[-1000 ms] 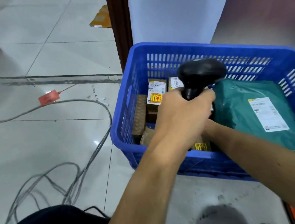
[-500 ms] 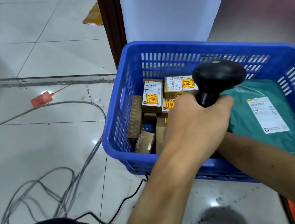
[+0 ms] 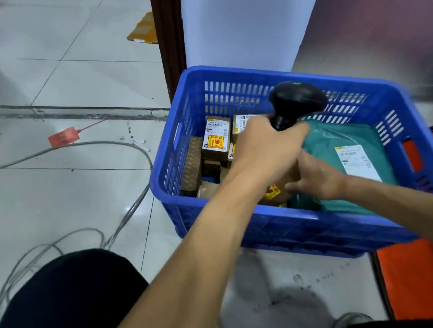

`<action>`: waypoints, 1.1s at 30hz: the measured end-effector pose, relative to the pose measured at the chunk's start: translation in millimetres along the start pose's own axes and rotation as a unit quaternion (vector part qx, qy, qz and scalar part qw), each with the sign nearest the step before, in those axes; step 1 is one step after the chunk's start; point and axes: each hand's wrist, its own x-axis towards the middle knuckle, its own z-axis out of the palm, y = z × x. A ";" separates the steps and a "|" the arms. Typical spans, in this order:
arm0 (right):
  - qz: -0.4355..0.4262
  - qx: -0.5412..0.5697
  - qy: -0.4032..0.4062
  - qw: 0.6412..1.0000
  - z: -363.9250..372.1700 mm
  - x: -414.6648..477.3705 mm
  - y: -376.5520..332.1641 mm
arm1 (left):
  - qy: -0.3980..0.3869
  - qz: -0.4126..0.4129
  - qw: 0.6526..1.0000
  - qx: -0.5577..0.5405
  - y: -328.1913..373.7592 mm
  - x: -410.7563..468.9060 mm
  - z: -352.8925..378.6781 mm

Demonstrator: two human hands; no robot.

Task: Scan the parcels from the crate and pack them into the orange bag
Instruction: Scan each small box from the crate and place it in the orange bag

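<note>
The blue crate (image 3: pixel 302 231) stands on the tiled floor (image 3: pixel 58 74), against a dark door post (image 3: pixel 169 31).

Crate contents:
- A green poly mailer (image 3: pixel 327 145) with a white shipping label lies flat in the right half.
- Small cardboard cartons fill the left half. One upright carton (image 3: pixel 215 136) carries a white label and a yellow-and-red sticker.
- A brown parcel (image 3: pixel 273 193) with a yellow-and-red sticker lies near the front wall, just beside the mailer.

Left grip (image 3: pixel 266 151): closed around the handle of a black barcode scanner (image 3: pixel 298 99). The scanner head is above the crate interior, over the cartons and the upper edge of the mailer.

Right grip (image 3: pixel 320 177): inside the crate, lying over the mailer, with the fingers reaching left onto the brown parcel. The left wrist hides part of the contact and the picture is blurred there, so it cannot be determined whether this grip is closed on the parcel.

The orange bag (image 3: pixel 426 279) lies on the floor to the right of the crate, partly behind it.

Grey cables (image 3: pixel 124 146) and a red tag (image 3: pixel 62 137) lie on the floor to the left, well apart from the crate.
</note>
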 end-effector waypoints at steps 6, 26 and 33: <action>0.058 0.356 0.079 0.929 -76.6 -90.3 10.7 | 0.013 0.030 0.999 0.002 16.4 -9.9 -10.3; -0.234 -0.084 0.454 0.856 -48.8 -171.1 2.2 | 0.037 -0.075 0.980 -0.179 18.0 -52.8 24.1; -0.259 -0.017 0.469 0.844 -46.2 -166.8 5.8 | -0.013 -0.103 0.976 -0.192 11.5 -46.2 30.2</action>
